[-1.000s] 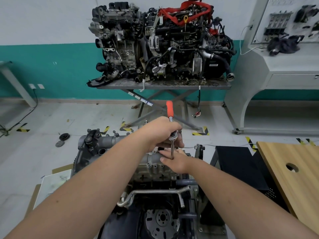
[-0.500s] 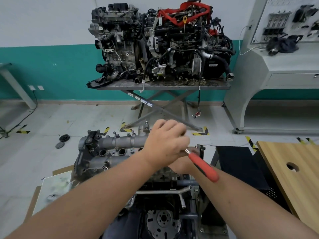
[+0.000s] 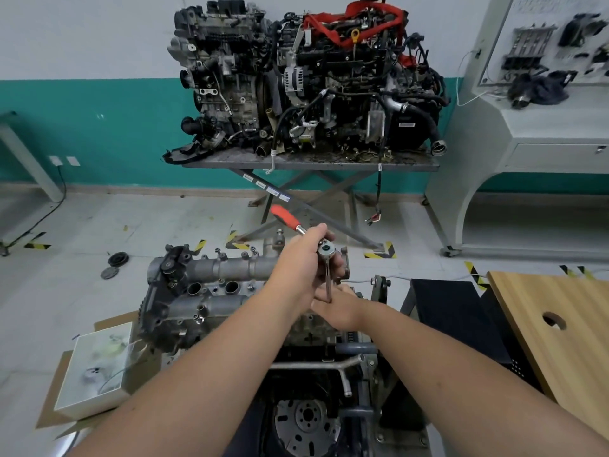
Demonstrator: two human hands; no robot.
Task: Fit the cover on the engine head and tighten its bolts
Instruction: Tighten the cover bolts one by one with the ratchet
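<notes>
The ratchet [image 3: 324, 253], red handle angled up-left, is gripped at its head by the left hand [image 3: 304, 263]. Its extension is pinched low by the right hand [image 3: 336, 306], above the cover [image 3: 211, 285] seated on the engine head [image 3: 184, 319].

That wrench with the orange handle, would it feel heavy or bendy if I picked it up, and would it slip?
The wrench looks like solid metal, so it is probably stiff and fairly heavy for its size. Its orange grip would likely resist slipping, though the bare shaft held by the left hand may be slicker. Its top-heavy head might tip it over if let go.
</notes>
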